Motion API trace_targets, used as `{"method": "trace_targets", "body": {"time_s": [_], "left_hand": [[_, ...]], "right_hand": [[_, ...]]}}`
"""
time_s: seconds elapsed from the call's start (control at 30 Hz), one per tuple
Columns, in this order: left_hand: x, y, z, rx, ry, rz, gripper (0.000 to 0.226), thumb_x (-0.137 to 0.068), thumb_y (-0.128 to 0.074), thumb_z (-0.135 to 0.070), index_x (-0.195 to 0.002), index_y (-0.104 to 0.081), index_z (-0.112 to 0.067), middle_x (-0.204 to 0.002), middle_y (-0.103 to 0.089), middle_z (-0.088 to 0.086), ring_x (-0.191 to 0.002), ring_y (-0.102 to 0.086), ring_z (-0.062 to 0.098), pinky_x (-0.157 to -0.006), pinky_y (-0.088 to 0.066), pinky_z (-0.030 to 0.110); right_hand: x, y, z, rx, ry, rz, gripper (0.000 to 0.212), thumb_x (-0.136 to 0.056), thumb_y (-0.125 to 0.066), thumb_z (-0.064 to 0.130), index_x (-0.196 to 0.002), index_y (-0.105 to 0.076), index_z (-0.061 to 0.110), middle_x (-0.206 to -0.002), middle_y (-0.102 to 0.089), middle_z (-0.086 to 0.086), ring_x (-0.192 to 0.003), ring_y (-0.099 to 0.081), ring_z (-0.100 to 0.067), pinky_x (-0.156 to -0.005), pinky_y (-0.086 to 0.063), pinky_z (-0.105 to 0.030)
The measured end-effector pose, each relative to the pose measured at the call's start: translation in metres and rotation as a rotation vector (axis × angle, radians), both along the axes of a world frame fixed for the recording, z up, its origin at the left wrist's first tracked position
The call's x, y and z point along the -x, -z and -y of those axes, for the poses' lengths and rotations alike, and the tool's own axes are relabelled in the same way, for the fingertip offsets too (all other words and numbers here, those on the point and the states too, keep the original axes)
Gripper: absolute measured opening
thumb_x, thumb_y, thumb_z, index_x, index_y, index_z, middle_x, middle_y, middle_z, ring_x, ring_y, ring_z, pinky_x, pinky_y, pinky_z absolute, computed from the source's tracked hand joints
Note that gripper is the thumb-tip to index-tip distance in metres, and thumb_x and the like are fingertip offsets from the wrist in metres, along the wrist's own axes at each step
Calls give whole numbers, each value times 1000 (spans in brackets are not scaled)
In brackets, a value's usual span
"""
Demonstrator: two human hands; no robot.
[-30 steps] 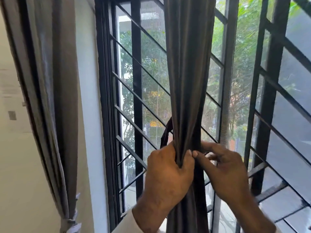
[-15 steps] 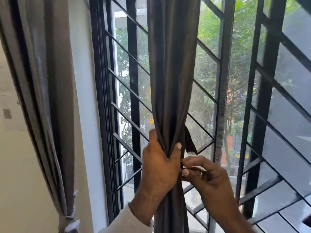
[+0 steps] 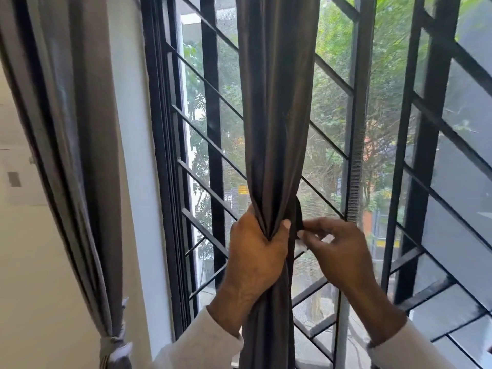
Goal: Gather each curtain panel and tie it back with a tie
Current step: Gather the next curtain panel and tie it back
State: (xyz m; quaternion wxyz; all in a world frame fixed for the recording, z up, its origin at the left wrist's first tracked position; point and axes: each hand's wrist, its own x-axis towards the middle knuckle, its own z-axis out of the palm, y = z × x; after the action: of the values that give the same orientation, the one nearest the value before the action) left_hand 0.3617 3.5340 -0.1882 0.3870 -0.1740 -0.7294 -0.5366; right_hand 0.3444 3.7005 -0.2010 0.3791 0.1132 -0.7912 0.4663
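Left hand [image 3: 255, 251] grips gathered curtain [image 3: 277, 115]; right hand [image 3: 338, 251] pinches, seemingly, the tie [image 3: 298, 219] (right edge).

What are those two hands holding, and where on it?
The left hand grips the gathered dark curtain panel at its bunched middle. The right hand pinches the end of the dark tie beside it.

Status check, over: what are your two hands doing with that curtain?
Left hand grips gathered dark curtain. Right hand pinches tie beside it. Tie not yet fastened. Nothing in the way.

Two curtain panels [image 3: 274, 102] [image 3: 87, 155]; two ties [image 3: 298, 217] [image 3: 117, 344]; two hands [image 3: 255, 251] [image 3: 340, 251].
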Motion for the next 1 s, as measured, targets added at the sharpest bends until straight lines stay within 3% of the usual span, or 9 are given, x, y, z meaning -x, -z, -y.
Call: {"method": "trace_targets", "body": {"time_s": [0.07, 0.13, 0.2, 0.3, 0.5, 0.67, 0.77, 0.9, 1.0], "left_hand": [[-2, 1, -2, 20, -175, -50, 42, -90, -83, -32, -124, -57, -31, -85, -65, -29, -78, -67, -3, -73, -62, 22], [-2, 3, -6, 31, -305, -79, 48, -87, -85, -34, -116, -47, -30, -86, -68, -16, -76, -70, 13, -68, -62, 33], [0, 3, -7, 65, -359, -99, 39, -88, -83, -39, -114, -55, -30, -90, -67, -5, -83, -67, 22, -70, -61, 39], [3, 5, -6, 138, -388, -131, 24, -90, -79, -47, -94, -69, -25, -92, -55, -8, -91, -56, 18, -75, -55, 37], [-7, 14, -1, 20, -11, -33, 37, -102, -69, -50, -74, -63, -27, -61, -65, -15, -56, -64, 1, -55, -47, 19], [-4, 20, 11, -78, 329, 101, 51, -101, -60, -59, -93, -78, -12, -84, -76, 13, -75, -72, 22, -70, -59, 48], [-2, 23, 20, -87, 368, 149, 35, -99, -69, -43, -105, -83, -12, -95, -81, 11, -92, -79, 29, -84, -63, 59], [3, 14, 23, -85, 147, 48, 14, -83, -87, -30, -89, -87, -17, -83, -81, -3, -80, -79, 18, -78, -65, 42], [4, 7, 17, -70, 79, 38, 12, -81, -92, -25, -79, -85, -17, -72, -78, -6, -69, -75, 14, -68, -62, 34]], "right_hand": [[-10, 11, 4, -1, -6, -108, 26, -88, -81, 13, -97, -82, 38, -87, -75, 22, -90, -69, -4, -78, -52, -20], [-21, 23, 12, -16, -71, -202, 23, -92, -77, 10, -100, -80, 31, -95, -75, 15, -92, -71, -10, -75, -56, -26], [-25, 32, 19, 17, -154, -221, 22, -94, -74, 7, -102, -79, 26, -99, -73, 10, -90, -73, -14, -69, -61, -34], [-23, 36, 22, 90, -258, -225, 30, -93, -73, -4, -103, -80, 24, -105, -72, 6, -90, -74, -19, -70, -64, -38], [-32, 33, 23, 57, -346, -205, 37, -92, -69, -14, -106, -80, 19, -104, -78, 7, -93, -75, -12, -79, -55, -17], [-33, 34, 19, 176, -249, -179, 32, -91, -72, -9, -102, -80, 21, -89, -80, 11, -78, -74, 0, -72, -55, -13], [-36, 35, 19, 184, -195, -220, 41, -91, -74, -8, -108, -80, 29, -94, -80, 15, -81, -75, 1, -74, -56, -14], [-46, 35, 19, 4, -170, -313, 32, -92, -69, 11, -120, -77, 24, -113, -75, 12, -98, -75, -5, -83, -56, -16], [-55, 31, 20, -31, -186, -243, 44, -84, -84, 31, -127, -73, 28, -118, -73, 15, -97, -76, -5, -85, -56, -17]]}}
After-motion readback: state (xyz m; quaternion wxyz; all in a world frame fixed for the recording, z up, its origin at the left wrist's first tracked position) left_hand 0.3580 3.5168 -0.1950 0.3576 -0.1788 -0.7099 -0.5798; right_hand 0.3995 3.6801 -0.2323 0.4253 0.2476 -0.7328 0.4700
